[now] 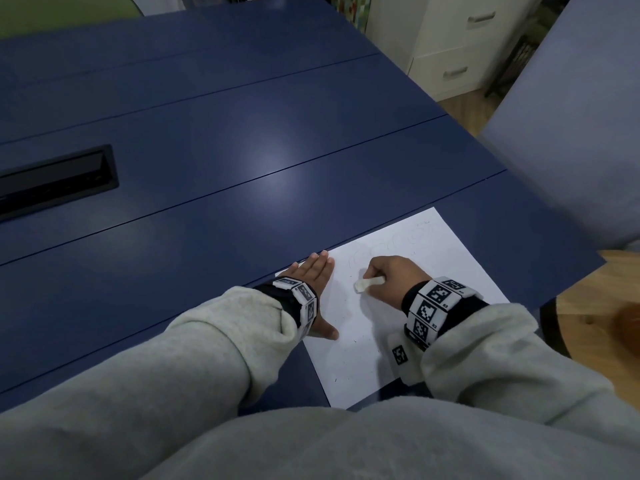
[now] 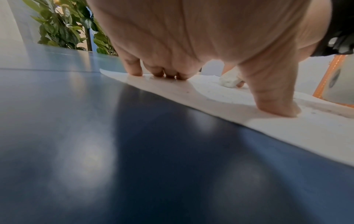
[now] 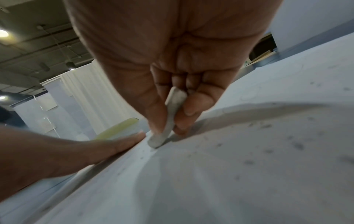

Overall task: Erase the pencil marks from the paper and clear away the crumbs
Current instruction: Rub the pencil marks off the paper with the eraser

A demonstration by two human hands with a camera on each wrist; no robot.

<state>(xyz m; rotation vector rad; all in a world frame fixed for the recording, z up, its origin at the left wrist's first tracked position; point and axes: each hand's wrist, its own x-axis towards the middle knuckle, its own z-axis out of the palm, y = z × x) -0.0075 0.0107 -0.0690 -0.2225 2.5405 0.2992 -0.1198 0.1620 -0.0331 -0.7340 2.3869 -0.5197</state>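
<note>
A white sheet of paper (image 1: 408,306) lies on the blue table near its right front corner. Faint pencil loops (image 1: 391,242) run across the sheet's far part. My right hand (image 1: 388,275) pinches a white eraser (image 1: 369,283) between thumb and fingers, its tip pressed on the paper (image 3: 249,166). The same eraser (image 3: 168,119) shows in the right wrist view. My left hand (image 1: 313,282) lies flat with straight fingers on the sheet's left edge, its thumb (image 2: 275,94) spread onto the paper (image 2: 287,128). Dark crumbs (image 3: 283,136) dot the sheet.
The blue table (image 1: 225,150) stretches far to the left, with a black recessed slot (image 1: 55,183) at its left. A grey chair back (image 1: 575,116) stands by the right edge. White drawers (image 1: 460,43) stand beyond the table.
</note>
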